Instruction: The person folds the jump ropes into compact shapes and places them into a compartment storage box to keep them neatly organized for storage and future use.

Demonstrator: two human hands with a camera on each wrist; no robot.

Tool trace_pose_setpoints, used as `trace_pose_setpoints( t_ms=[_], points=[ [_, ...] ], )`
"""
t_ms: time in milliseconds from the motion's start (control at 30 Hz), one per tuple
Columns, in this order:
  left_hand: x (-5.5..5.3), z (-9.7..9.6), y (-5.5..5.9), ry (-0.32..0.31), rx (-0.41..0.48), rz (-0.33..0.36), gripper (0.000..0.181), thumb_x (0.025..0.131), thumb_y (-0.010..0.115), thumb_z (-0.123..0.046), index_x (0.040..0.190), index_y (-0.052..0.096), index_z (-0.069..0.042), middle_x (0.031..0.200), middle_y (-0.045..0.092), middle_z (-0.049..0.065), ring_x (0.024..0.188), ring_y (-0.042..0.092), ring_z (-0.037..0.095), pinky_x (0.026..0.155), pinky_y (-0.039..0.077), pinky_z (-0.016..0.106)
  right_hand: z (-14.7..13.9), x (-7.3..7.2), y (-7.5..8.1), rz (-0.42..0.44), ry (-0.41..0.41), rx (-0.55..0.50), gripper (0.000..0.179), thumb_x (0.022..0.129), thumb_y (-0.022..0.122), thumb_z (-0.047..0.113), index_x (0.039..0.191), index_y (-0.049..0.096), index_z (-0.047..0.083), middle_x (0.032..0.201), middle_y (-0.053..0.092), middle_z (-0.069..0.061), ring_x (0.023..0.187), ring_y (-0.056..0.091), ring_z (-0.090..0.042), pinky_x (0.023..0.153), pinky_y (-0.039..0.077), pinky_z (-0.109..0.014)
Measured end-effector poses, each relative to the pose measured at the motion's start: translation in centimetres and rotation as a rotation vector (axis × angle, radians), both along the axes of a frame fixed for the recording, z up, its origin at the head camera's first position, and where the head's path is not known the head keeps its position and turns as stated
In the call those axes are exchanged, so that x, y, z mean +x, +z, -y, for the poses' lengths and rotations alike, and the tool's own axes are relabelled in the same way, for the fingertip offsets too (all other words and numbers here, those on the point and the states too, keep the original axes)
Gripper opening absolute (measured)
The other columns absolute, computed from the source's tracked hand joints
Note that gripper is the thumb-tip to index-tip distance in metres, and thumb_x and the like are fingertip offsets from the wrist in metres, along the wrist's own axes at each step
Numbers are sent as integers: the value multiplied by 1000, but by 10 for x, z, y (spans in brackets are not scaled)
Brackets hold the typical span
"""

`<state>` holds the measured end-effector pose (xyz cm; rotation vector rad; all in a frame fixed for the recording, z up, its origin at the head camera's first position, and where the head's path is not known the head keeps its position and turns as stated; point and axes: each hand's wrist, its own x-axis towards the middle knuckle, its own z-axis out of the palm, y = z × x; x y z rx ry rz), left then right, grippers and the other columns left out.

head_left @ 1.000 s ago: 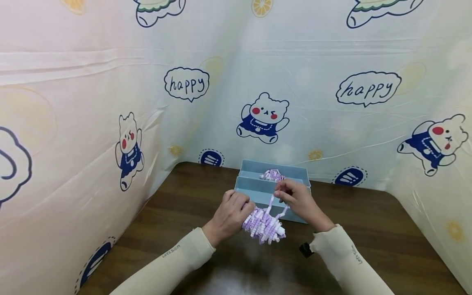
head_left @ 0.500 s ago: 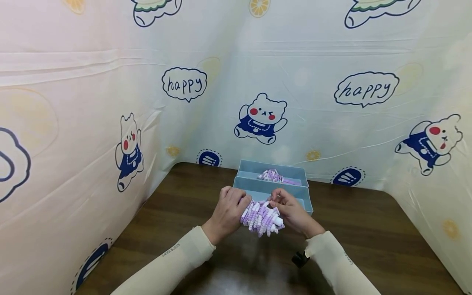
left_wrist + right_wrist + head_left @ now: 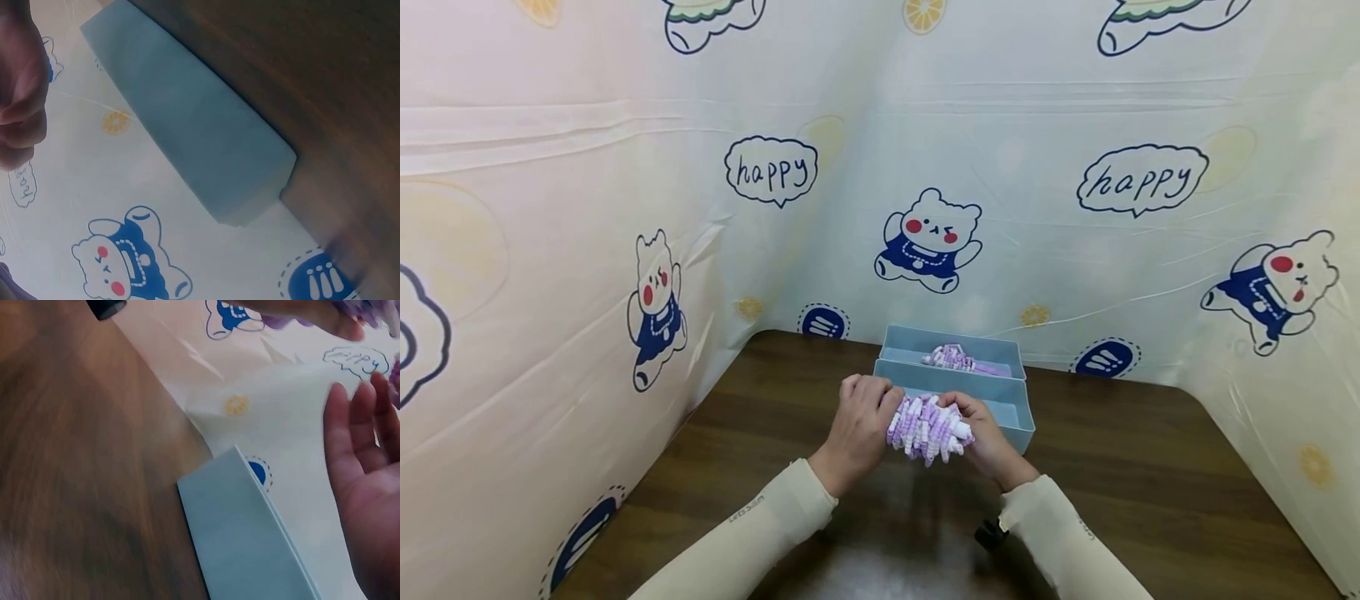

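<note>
A purple-and-white duster (image 3: 927,429) with stringy strands is held over the table in the head view. My left hand (image 3: 862,425) grips it at its left end, fingers curled. On its other side, my right hand (image 3: 988,442) has its thumb and forefinger at the strands and appears to pinch them; the strands partly hide those fingertips. In the right wrist view, the other fingers of my right hand (image 3: 369,456) are loosely bent beside purple strands. The left wrist view shows fingers of a hand (image 3: 22,119) at its left edge.
Two light-blue open boxes stand behind the hands. A similar purple-and-white duster (image 3: 951,357) lies in the back box (image 3: 904,343); the front box (image 3: 1022,417) is nearest the right hand. A patterned curtain surrounds the brown wooden table (image 3: 1120,450).
My right hand let go of a strand it had pulled up, moved down and left, and is now close against the duster. My left hand still grips the duster, raised slightly.
</note>
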<state>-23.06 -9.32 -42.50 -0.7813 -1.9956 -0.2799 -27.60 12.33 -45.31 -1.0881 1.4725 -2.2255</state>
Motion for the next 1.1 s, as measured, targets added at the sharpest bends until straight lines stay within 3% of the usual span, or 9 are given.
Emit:
trace_pose_setpoints(
  t_ms=[167, 267, 333, 467, 667, 867, 1100],
  points=[
    [-1, 0, 5, 52, 32, 6, 29, 85, 74, -10, 105, 55, -2, 94, 52, 12, 86, 52, 27, 80, 40, 47, 14, 10, 4, 3, -90, -83, 21, 101, 49, 15, 98, 70, 19, 90, 64, 3, 79, 59, -8, 64, 49, -21],
    [-1, -1, 8, 79, 35, 20, 32, 83, 76, -10, 105, 54, -2, 94, 52, 12, 86, 52, 27, 80, 39, 46, 21, 16, 4, 57, -116, -117, 19, 96, 60, 34, 93, 70, 19, 83, 63, 3, 74, 58, -9, 63, 49, -24],
    [-1, -1, 9, 97, 33, 34, 32, 84, 76, -10, 105, 54, -2, 94, 51, 11, 86, 51, 26, 80, 39, 46, 25, 21, 3, 112, -139, -139, 21, 92, 64, 37, 94, 70, 18, 84, 63, 3, 74, 58, -10, 63, 49, -26],
    [0, -1, 9, 125, 45, 63, 30, 86, 74, -11, 105, 53, -2, 93, 50, 11, 85, 49, 26, 79, 38, 45, 30, 28, 0, 170, -206, -165, 16, 99, 55, 23, 100, 70, 16, 87, 64, 2, 76, 59, -12, 67, 50, -30],
    [-2, -1, 8, 163, 63, 98, 26, 89, 70, -11, 106, 52, -1, 93, 49, 11, 85, 47, 26, 79, 37, 45, 35, 35, -7, 110, -241, -152, 36, 105, 34, 9, 110, 69, 17, 99, 66, 0, 86, 63, -15, 76, 53, -37],
    [-3, -3, 5, 220, 76, 135, 26, 90, 68, -10, 107, 50, 0, 94, 48, 12, 85, 47, 28, 81, 37, 45, 39, 39, -10, 81, -162, -208, 38, 105, 33, 6, 129, 61, 17, 123, 61, 1, 107, 58, -15, 88, 51, -38],
    [-5, -6, 0, 281, 64, 149, 30, 89, 70, -11, 108, 50, 2, 92, 46, 12, 82, 44, 27, 77, 35, 43, 45, 44, -10, 76, -159, -187, 49, 95, 42, -4, 142, 35, 4, 134, 52, -9, 114, 54, -21, 92, 49, -39]
  ],
)
